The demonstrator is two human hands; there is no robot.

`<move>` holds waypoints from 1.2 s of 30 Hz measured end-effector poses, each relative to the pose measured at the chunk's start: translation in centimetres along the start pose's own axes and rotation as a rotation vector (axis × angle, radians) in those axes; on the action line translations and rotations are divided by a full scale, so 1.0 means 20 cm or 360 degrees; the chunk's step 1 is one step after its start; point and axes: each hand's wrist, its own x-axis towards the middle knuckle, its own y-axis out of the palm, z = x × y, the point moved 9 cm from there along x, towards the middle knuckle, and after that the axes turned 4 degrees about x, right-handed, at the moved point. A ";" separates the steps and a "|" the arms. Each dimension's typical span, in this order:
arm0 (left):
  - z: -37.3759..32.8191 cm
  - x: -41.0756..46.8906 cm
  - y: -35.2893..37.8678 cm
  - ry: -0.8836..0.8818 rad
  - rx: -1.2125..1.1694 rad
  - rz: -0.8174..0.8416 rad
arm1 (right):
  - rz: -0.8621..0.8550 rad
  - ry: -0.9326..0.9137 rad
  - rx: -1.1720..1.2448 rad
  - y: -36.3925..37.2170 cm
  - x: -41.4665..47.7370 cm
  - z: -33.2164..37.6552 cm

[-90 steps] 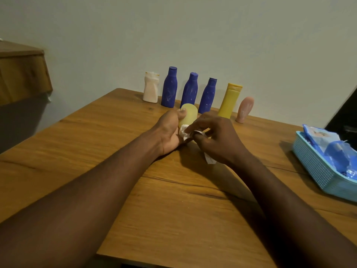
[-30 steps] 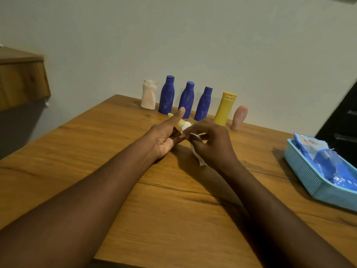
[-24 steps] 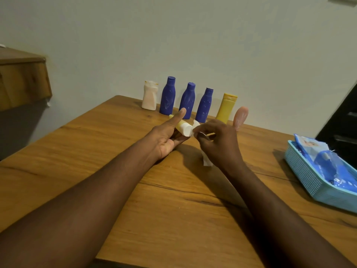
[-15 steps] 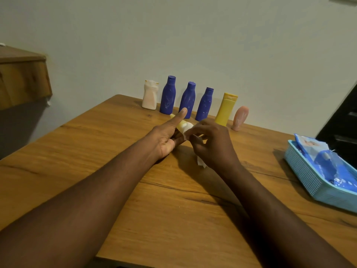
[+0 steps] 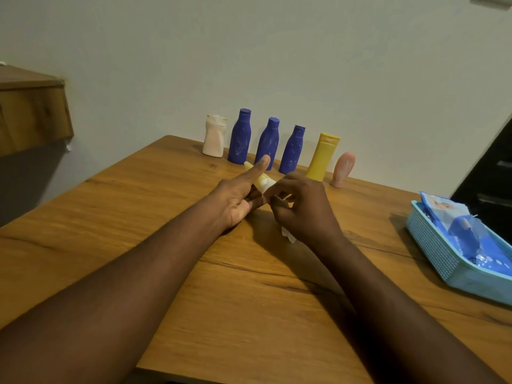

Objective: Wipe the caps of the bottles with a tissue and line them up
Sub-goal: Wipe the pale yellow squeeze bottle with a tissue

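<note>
**Last bottle under the tissue, six already in line**

At frame centre, the small pale-yellow bottle (image 5: 261, 180) lies in the left hand (image 5: 238, 199), forefinger straight along it and the lower fingers curled beneath. The right hand (image 5: 303, 213) pinches the white tissue (image 5: 288, 236) round its cap end. The row of six bottles (image 5: 268, 142) stands at the table (image 5: 124, 223) back edge, upper centre. By my reading, only finishing this wipe and placing the bottle remain.

The small pale yellow plastic bottle (image 5: 260, 179) is mostly hidden between the left hand (image 5: 235, 199) and the right hand (image 5: 303, 210), its cap unseen. Only scraps of the white paper tissue (image 5: 288, 236) show, and the picture's right edge cuts off the light blue plastic basket (image 5: 432, 245).
</note>
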 end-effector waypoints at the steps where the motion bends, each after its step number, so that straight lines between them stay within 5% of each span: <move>1: 0.00 0.00 0.00 0.0006 -0.0018 0.0006 | -0.0036 0.0056 0.0004 -0.01 0.00 -0.02; 5: -0.01 -0.01 0.01 0.0030 -0.0057 0.0015 | -0.0272 0.0052 0.0056 -0.09 0.00 -0.05; 9: 0.00 -0.01 0.02 0.0063 0.0154 0.0052 | -0.0222 -0.0112 0.0104 -0.05 0.01 0.02; 17: 0.00 -0.02 0.04 0.0055 0.0202 0.0108 | -0.0321 0.0116 0.0226 -0.07 0.01 -0.10; 22: 0.00 -0.02 0.01 0.0027 0.0147 0.0031 | -0.0245 0.0189 0.0146 -0.05 0.02 -0.11; 28: -0.05 0.00 -0.03 0.0233 0.0265 -0.0117 | 0.0138 -0.0096 -0.0399 0.02 0.01 0.06; 36: -0.07 0.02 -0.03 0.0388 0.0315 -0.0143 | -0.0128 0.0255 -0.0160 -0.07 0.01 -0.10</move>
